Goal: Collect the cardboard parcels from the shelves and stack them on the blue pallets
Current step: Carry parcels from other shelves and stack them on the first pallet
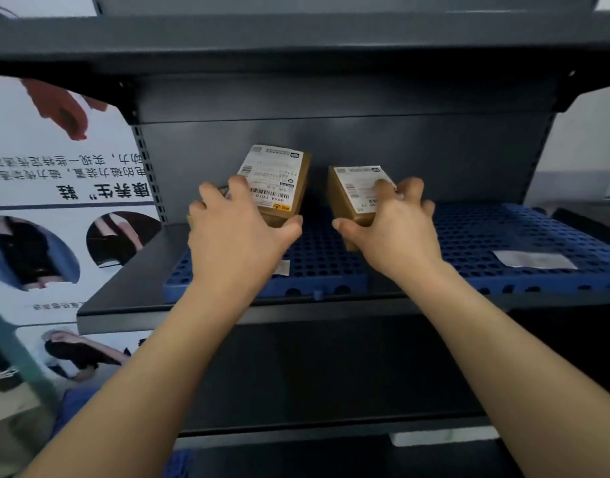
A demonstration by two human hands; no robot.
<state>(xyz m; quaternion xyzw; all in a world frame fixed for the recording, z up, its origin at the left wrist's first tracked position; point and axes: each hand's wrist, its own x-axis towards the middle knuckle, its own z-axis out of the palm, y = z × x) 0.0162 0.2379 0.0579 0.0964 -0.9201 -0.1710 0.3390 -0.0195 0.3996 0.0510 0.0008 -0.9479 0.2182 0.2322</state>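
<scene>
Two small brown cardboard parcels with white shipping labels sit on a blue perforated pallet [503,236] lying on a dark grey shelf. My left hand [238,232] grips the left parcel [283,181], fingers over its top and thumb at its near right corner; the parcel tilts up at the back. My right hand [389,225] grips the right parcel [352,198], fingers curled over its labelled top and thumb on its near left side. A narrow gap separates the two parcels.
The shelf's front edge [262,315] runs below my wrists, with another shelf [296,46] close overhead. A white sticker [534,260] lies on the pallet at the right. A printed poster [55,201] stands to the left of the rack's upright.
</scene>
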